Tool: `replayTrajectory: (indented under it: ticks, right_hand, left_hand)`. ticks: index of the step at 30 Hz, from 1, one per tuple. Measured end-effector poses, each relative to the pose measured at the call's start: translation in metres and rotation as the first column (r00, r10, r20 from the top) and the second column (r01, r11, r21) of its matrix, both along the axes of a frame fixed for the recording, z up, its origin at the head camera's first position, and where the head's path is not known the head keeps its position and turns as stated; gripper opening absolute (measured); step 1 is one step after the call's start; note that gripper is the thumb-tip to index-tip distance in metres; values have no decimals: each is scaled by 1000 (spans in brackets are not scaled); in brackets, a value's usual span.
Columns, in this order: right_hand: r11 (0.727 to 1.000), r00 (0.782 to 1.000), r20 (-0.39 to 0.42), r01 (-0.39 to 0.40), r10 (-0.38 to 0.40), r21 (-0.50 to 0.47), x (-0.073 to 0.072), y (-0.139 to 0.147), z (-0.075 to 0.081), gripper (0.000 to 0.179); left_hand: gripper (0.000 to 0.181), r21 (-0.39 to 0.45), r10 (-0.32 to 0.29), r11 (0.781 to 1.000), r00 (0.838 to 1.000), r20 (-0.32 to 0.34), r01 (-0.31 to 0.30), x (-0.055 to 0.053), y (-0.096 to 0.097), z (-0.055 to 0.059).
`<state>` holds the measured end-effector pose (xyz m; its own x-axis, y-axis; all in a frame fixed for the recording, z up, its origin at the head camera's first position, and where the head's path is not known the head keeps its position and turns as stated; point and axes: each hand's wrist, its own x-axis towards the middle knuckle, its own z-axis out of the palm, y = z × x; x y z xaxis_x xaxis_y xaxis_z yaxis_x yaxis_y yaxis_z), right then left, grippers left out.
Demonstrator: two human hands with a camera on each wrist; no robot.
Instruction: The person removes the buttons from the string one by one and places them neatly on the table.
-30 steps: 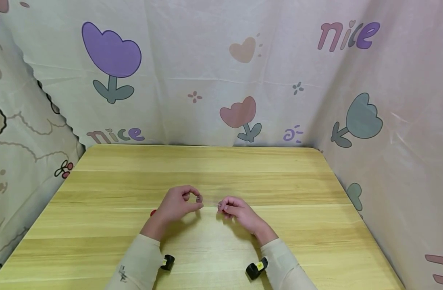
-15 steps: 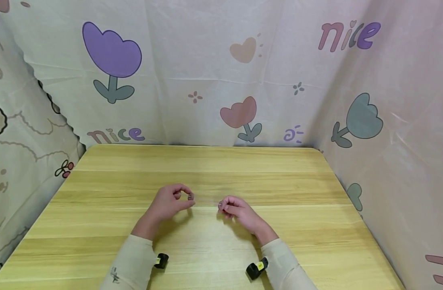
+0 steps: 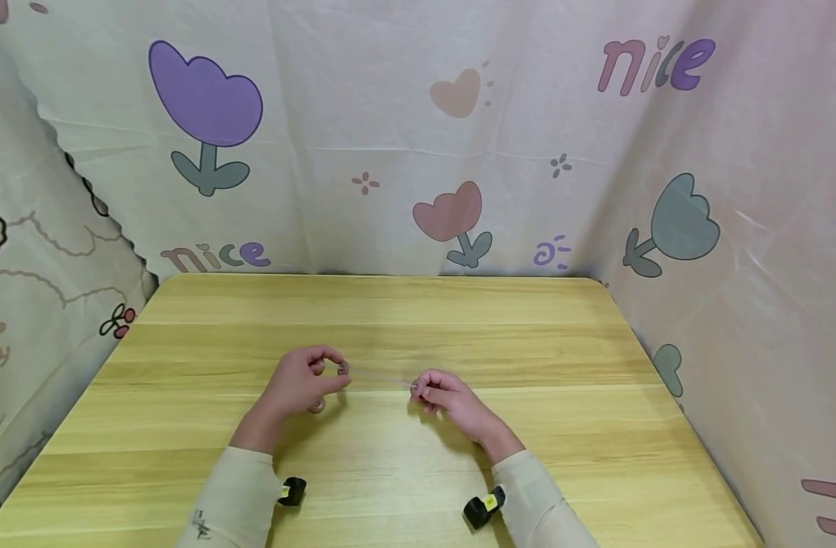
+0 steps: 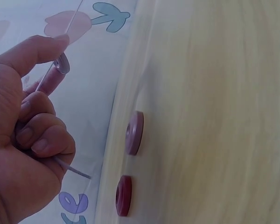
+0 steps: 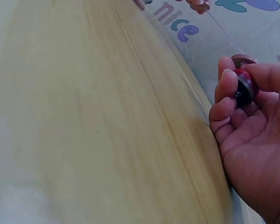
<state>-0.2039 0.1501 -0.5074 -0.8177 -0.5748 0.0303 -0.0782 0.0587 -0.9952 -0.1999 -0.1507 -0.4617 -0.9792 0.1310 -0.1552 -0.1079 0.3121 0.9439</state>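
Found thin string (image 4: pixel 74 16) running straight between left hand (image 3: pixel 296 382), pinched on small disc (image 4: pixel 61 64), and right hand (image 3: pixel 453 397), clamped on stacked discs (image 5: pixel 246 85). Noted mauve disc (image 4: pixel 135 133) and red disc (image 4: pixel 124 196) on wooden table (image 3: pixel 527 327) — near left hand, apart from each other.

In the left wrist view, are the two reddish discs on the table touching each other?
No, bare tabletop shows between the paler disc and the darker red disc.

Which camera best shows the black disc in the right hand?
The right wrist view: the black disc is close up, held in the right hand. The head view shows that hand, but the disc isn't discernible; the left wrist view misses it.
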Motion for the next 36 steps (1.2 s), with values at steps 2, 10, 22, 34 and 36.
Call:
replayTrajectory:
  ticks: [2, 10, 22, 34, 36]
  right_hand:
    - [1000, 1000, 1, -2, 2, -3, 0, 0, 0, 22]
    - [1000, 1000, -2, -14, 14, -12, -1, 0, 0, 23]
    - [1000, 1000, -5, -19, 19, -25, -1, 0, 0, 24]
    - [1000, 1000, 12, -7, 7, -20, 0, 0, 2, 22]
    - [1000, 1000, 16, -4, 4, -21, 0, 0, 2, 22]
  left_hand:
    - [28, -18, 1, 1000, 1000, -3, -1, 0, -3, 0]
    - [27, -177, 2, 984, 993, -121, -23, 0, -16, 0]
    - [28, -226, 33, 972, 985, -168, -71, 0, -30, 1]
    - [29, -268, 63, 956, 978, -199, -116, 3, -44, 0]
    - [28, -277, 70, 953, 976, -204, -127, 3, -46, 0]
